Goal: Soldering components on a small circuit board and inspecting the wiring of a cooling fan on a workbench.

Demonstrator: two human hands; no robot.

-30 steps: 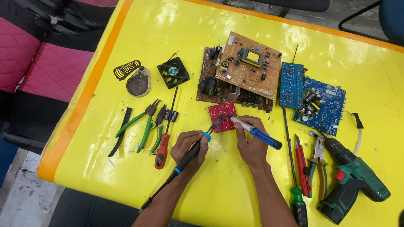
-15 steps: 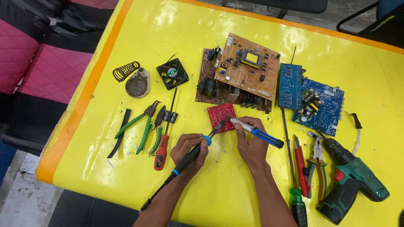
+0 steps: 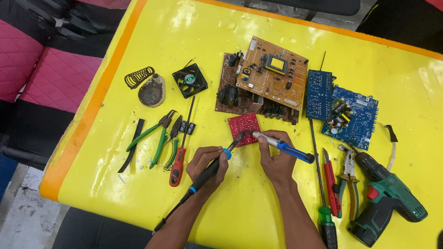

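Note:
A small red circuit board [image 3: 243,127] lies flat on the yellow table [image 3: 138,193]. My left hand [image 3: 207,163] grips a black and blue soldering iron [image 3: 216,165], its tip touching the board's lower edge. My right hand [image 3: 274,159] holds a silver and blue desoldering pump [image 3: 285,146], its nozzle resting on the same edge, right beside the iron's tip. Both forearms come in from the bottom of the view.
Brown circuit boards [image 3: 265,80] and blue boards [image 3: 344,110] lie behind the red one. Left are a black fan [image 3: 189,80], a coil stand with a round sponge tray [image 3: 150,90], green pliers [image 3: 157,136] and a red screwdriver [image 3: 177,161]. Right are cutters [image 3: 347,173], screwdrivers [image 3: 330,184] and a green drill [image 3: 387,200].
None in the hands or tools; both tips stay on the red board's lower edge. Only the view has shifted slightly.

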